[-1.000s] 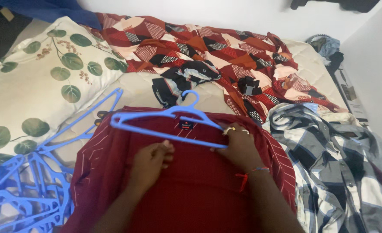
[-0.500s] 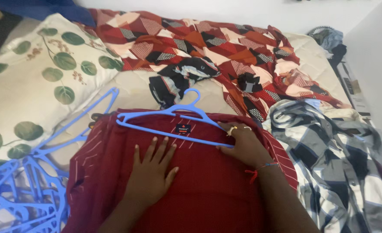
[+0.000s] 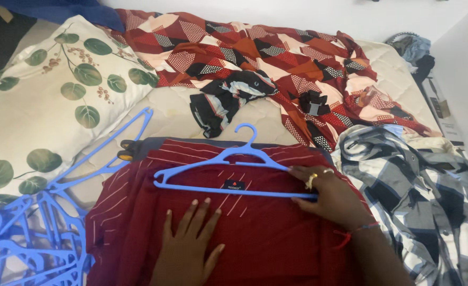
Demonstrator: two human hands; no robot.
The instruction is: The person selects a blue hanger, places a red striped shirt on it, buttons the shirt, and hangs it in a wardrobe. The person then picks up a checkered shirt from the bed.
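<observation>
Here, a dark red shirt with thin pale stripes (image 3: 276, 238) lies flat on the cream quilted bed (image 3: 170, 114), collar end at 12 o'clock from the person. A blue plastic clothes hanger (image 3: 234, 190) rests on top of it near the collar, hook toward 12 o'clock.

Step in hand, as I judge it: the hanger is being lined up across the shirt's shoulders, outside the cloth. Getting it inside would call for lifting the collar and feeding one hanger arm into the neck opening, with the cloth held from sliding.

Left hand (image 3: 189, 243): fully open, fingers spread, palm pressed flat on the shirt's middle, at 6 o'clock from the hanger bar. Grips nothing.

Right hand (image 3: 332, 198): fingers closed around the hanger's end at 3 o'clock, thumb under the bar, ring visible, red thread at the wrist.

Around:
- checked blue-and-white shirt (image 3: 419, 185), 3 o'clock of the red shirt, just beside it.
- heap of blue hangers (image 3: 27, 238), 8 o'clock.
- leaf-print white pillow (image 3: 48, 100), 10 o'clock.
- crumpled black garment (image 3: 226, 98), 12 o'clock.
- red geometric-patterned cloth (image 3: 276, 58), beyond it.
</observation>
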